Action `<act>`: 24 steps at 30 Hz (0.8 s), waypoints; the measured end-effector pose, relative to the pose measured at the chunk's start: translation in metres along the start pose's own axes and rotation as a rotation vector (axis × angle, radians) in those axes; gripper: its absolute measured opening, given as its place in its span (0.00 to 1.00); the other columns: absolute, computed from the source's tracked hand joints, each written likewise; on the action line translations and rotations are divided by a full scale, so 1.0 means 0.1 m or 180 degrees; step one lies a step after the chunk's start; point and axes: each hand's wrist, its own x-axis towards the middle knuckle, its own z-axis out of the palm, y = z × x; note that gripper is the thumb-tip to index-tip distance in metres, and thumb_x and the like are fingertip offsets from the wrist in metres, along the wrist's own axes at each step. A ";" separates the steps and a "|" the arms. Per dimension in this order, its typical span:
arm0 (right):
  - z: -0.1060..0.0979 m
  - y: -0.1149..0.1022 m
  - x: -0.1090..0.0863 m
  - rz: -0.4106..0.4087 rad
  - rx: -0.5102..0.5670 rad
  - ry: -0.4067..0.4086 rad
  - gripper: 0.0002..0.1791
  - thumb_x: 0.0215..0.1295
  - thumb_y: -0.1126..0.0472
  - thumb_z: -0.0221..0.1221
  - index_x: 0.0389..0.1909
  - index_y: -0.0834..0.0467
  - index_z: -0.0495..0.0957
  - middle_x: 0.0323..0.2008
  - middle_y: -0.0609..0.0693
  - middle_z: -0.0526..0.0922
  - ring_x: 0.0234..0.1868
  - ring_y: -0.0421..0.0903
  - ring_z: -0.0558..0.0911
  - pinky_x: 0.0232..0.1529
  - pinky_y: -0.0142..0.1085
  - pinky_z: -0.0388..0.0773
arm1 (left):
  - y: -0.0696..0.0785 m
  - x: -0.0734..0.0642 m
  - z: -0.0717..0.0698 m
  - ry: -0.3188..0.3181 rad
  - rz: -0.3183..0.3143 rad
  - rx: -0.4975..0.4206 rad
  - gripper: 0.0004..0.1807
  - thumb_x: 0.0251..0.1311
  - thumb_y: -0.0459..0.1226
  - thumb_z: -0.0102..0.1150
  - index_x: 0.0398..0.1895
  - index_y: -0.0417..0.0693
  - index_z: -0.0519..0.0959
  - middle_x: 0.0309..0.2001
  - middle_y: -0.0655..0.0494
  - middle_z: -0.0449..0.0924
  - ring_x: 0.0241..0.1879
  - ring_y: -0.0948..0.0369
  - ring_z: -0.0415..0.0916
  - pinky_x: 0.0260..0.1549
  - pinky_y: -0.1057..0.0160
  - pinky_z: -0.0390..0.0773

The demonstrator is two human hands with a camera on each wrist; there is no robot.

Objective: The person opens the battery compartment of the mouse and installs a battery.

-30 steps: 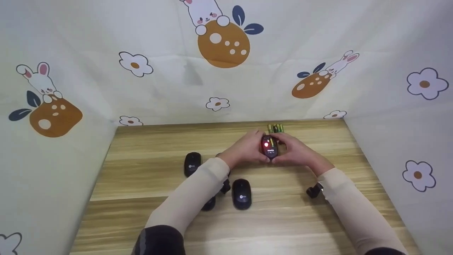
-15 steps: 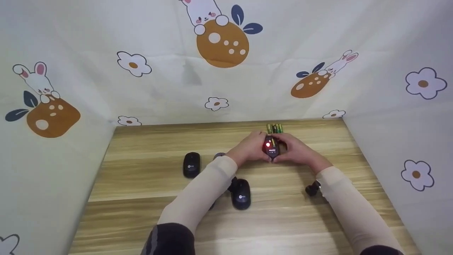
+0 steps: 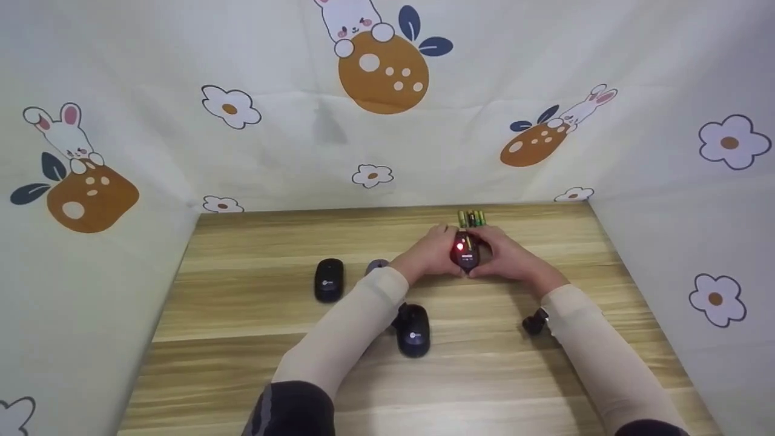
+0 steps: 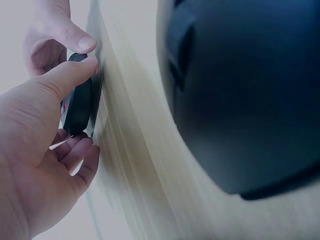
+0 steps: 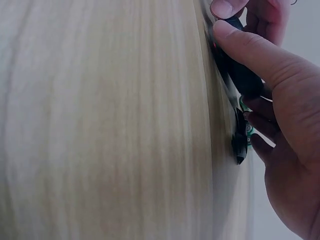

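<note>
A black computer mouse (image 3: 466, 259) is held underside up near the back of the table, its red light glowing. A yellowish strip, perhaps a battery, shows in its underside. My left hand (image 3: 433, 251) holds its left side, thumb at the near end and fingers at the far end. From the other side my right hand (image 3: 501, 253) grips it the same way. In the right wrist view a small dark piece (image 5: 240, 137) lies beside the mouse, its kind unclear. Several green-and-gold batteries (image 3: 471, 218) lie side by side just behind the hands.
One black mouse (image 3: 329, 280) lies to the left and another black mouse (image 3: 414, 332) nearer me. A greyish mouse (image 3: 376, 265) is partly hidden by my left sleeve. A patterned cloth wall (image 3: 278, 157) borders the wooden table (image 3: 484, 375) behind and at both sides.
My left hand and the held mouse have shifted slightly right. The left forearm moved right too, uncovering part of the greyish mouse and covering a dark mouse beneath the sleeve.
</note>
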 end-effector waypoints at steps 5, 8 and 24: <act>0.00 -0.01 0.01 -0.0030 -0.0045 0.0023 0.58 0.51 0.56 0.88 0.81 0.62 0.69 0.77 0.63 0.73 0.78 0.64 0.67 0.81 0.61 0.61 | 0.01 0.00 0.00 -0.0022 0.0030 -0.0038 0.60 0.53 0.50 0.88 0.82 0.39 0.63 0.73 0.41 0.70 0.73 0.49 0.68 0.78 0.58 0.68; 0.00 -0.02 0.01 -0.0045 -0.0058 0.0028 0.59 0.51 0.55 0.88 0.82 0.63 0.67 0.77 0.64 0.71 0.79 0.65 0.66 0.81 0.62 0.60 | 0.01 0.01 0.00 -0.0041 0.0032 -0.0082 0.61 0.53 0.50 0.88 0.84 0.40 0.61 0.74 0.41 0.69 0.75 0.49 0.67 0.79 0.58 0.67; 0.12 -0.27 -0.25 -0.0256 0.0128 0.0723 0.53 0.55 0.57 0.86 0.79 0.65 0.70 0.76 0.63 0.69 0.77 0.60 0.65 0.78 0.59 0.66 | 0.06 -0.28 -0.15 0.0158 -0.0173 -0.0257 0.66 0.55 0.55 0.85 0.86 0.35 0.55 0.78 0.34 0.64 0.77 0.40 0.66 0.79 0.48 0.68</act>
